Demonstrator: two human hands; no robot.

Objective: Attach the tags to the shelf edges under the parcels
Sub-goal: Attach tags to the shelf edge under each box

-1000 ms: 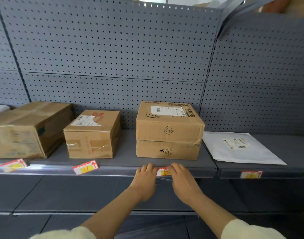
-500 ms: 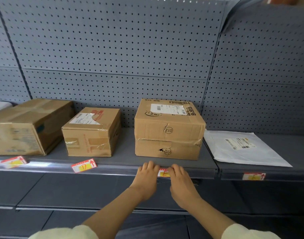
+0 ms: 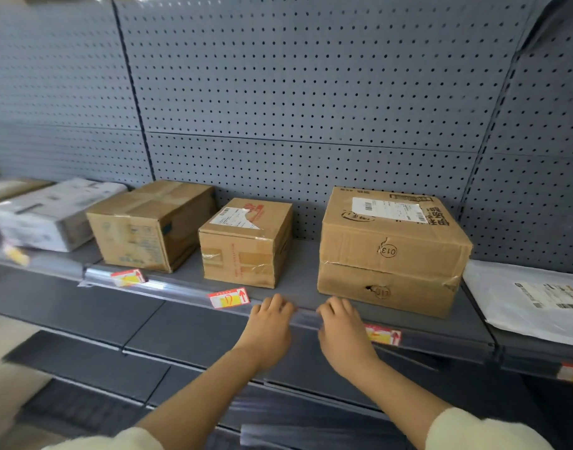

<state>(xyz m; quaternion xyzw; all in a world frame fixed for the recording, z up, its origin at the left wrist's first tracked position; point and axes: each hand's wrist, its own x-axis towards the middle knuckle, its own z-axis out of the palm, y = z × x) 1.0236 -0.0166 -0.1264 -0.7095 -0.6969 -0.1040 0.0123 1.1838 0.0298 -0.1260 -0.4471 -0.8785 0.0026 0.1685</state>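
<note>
Three cardboard boxes (image 3: 246,241) sealed, on shelf (image 3: 304,287).

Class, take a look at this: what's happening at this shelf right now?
A person is tagging a parcel shelf. Both the left hand and the right hand rest with fingers on the clear strip along the shelf edge, between two red-and-yellow tags. One tag sits below the stacked boxes marked 013, another below the small box. More tags sit further along. Neither hand is visibly holding a tag.
</note>
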